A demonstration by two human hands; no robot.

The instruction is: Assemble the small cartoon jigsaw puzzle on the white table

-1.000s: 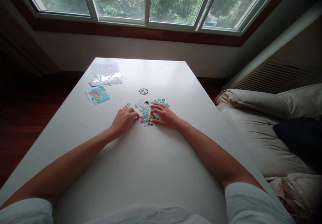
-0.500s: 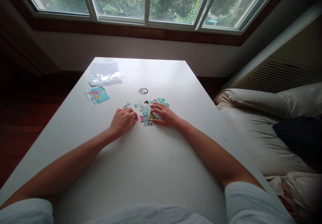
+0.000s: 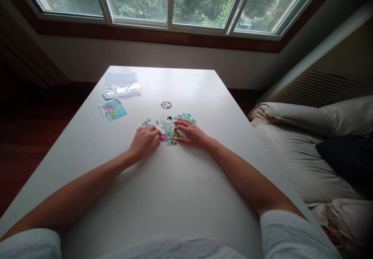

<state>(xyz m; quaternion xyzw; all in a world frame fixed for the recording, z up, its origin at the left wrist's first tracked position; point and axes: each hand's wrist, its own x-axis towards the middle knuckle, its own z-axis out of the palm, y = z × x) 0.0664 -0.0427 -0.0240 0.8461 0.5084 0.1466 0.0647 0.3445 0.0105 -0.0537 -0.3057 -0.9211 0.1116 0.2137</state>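
Observation:
A partly joined jigsaw puzzle (image 3: 169, 134) lies on the white table (image 3: 163, 197) between my hands. At its left edge my left hand (image 3: 145, 140) pinches a pink puzzle piece (image 3: 160, 138), which now touches or nearly touches the joined part. My right hand (image 3: 190, 132) rests along the puzzle's right side with its fingers apart, the fingertips on or beside the joined pieces. Loose green pieces (image 3: 186, 116) lie beyond my right fingers. A smaller group of loose pieces (image 3: 147, 122) sits beyond my left hand.
A round clear lid-like disc (image 3: 167, 119) lies just past the puzzle, and a smaller round object (image 3: 166, 105) is farther off. At the back left are a clear plastic bag (image 3: 121, 85) and a colourful picture card (image 3: 113, 109). A beige sofa (image 3: 291, 154) stands on the right.
My left hand has shifted slightly right, bringing the pink piece up against the left side of the joined puzzle. My right hand has stayed in place.

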